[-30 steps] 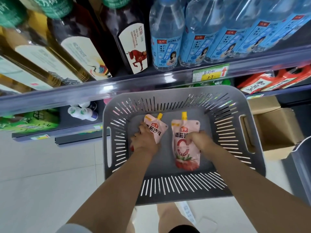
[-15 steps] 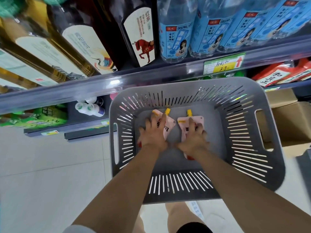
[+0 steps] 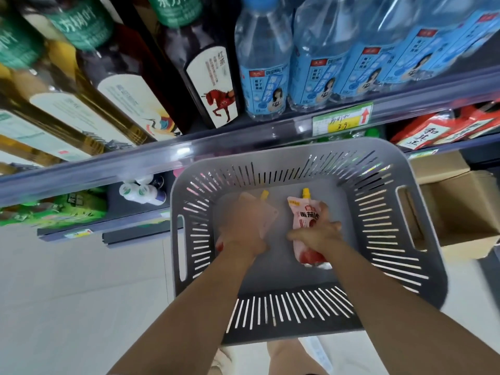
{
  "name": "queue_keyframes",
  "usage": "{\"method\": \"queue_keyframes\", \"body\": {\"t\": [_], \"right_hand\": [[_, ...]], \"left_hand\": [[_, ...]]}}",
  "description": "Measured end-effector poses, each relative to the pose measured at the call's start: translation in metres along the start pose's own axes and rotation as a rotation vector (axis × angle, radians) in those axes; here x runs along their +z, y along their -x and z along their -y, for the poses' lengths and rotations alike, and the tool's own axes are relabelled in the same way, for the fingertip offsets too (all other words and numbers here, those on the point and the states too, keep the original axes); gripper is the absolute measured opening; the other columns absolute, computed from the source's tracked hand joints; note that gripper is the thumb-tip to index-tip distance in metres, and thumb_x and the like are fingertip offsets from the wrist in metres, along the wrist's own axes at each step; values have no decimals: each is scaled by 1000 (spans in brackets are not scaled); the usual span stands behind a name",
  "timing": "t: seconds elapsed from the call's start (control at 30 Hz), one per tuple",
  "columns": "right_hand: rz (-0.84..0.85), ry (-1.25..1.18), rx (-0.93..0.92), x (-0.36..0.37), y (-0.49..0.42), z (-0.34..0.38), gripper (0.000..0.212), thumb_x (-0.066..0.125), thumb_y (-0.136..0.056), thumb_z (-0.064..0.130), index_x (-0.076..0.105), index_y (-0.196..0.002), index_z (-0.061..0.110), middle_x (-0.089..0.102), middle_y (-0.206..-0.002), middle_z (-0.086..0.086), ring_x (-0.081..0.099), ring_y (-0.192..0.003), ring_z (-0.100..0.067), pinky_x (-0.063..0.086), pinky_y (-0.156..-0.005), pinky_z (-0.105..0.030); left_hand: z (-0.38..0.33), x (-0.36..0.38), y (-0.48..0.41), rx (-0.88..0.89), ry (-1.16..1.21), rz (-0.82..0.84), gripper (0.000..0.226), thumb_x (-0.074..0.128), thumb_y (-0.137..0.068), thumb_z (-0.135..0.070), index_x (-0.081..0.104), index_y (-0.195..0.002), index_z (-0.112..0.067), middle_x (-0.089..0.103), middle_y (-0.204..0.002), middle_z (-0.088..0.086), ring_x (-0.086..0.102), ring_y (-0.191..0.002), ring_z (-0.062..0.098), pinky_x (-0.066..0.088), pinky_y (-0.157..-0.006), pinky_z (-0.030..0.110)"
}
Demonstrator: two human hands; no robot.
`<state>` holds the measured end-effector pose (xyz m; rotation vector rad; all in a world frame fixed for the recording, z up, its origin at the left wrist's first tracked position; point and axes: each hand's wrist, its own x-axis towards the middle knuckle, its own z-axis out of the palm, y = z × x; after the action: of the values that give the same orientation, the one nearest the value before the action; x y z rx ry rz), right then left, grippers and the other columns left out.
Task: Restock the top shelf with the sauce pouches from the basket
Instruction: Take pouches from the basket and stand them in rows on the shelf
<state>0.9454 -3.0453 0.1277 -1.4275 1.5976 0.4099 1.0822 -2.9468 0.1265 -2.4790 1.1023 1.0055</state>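
A shelf (image 3: 189,155) of bottles stands above a grey basket (image 3: 405,212). Inside the basket lie two sauce pouches. The right hand (image 3: 316,235) grips the right pouch (image 3: 305,215); the blurred left hand (image 3: 243,228) covers the left pouch (image 3: 266,215), its grip unclear.

Bare forearms (no sleeves), dark shorts hem (image 3: 311,372)

left hand (image 3: 244,228) blurred, covers most of left pouch (image 3: 266,212), grip prob. closed, bottles (image 3: 265,63) cut off at top
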Motion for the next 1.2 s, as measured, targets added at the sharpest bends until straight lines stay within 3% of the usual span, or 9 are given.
{"method": "queue_keyframes", "body": {"t": [0.17,0.3,0.4,0.63,0.87,1.0,1.2], "right_hand": [[-42,-167,-40,-16,20,7,100,79,-62,30,16,-140,37,36,-130,-16,42,-122,-35,38,-101,-39],[-172,-116,-92,-25,58,16,102,77,-61,38,14,-141,35,37,-131,-18,43,-122,-39,37,-104,-49],[-288,-110,-130,-27,92,23,110,77,-61,47,7,-145,37,35,-133,-21,42,-123,-42,39,-102,-50],[-500,-183,-337,-11,196,37,113,76,-66,39,-1,-148,40,30,-134,-20,33,-127,-41,32,-104,-48],[-715,-199,-632,21,306,81,115,81,-58,32,4,-143,45,34,-133,-17,33,-124,-39,38,-101,-55],[-828,-255,-826,23,360,121,118,84,-56,28,10,-147,37,34,-132,-19,37,-120,-39,38,-101,-52],[-931,-331,-1072,7,417,190,122,86,-53,25,10,-149,30,34,-131,-19,34,-120,-36,33,-100,-49]], "left_hand": [[-4,-22,21,73,53,-38,115,75,-65,-43,-5,-148,-43,16,-146,14,24,-132,37,42,-97,53],[-3,-46,54,156,114,-152,118,76,-59,-50,-1,-148,-44,25,-139,12,32,-127,36,44,-95,48],[8,-66,83,190,186,-230,119,75,-57,-53,-2,-147,-46,25,-138,12,35,-126,37,44,-96,47],[62,-123,184,341,397,-459,113,72,-61,-53,-2,-146,-51,28,-133,7,38,-124,32,47,-89,42],[146,-194,279,471,525,-814,112,72,-59,-53,0,-146,-52,30,-134,7,44,-118,29,50,-90,43],[192,-240,319,495,595,-1065,110,67,-56,-58,6,-147,-49,31,-119,3,43,-110,28,46,-94,43],[235,-312,344,457,733,-1363,106,65,-57,-51,8,-147,-50,25,-133,6,33,-123,31,38,-104,43]]}}
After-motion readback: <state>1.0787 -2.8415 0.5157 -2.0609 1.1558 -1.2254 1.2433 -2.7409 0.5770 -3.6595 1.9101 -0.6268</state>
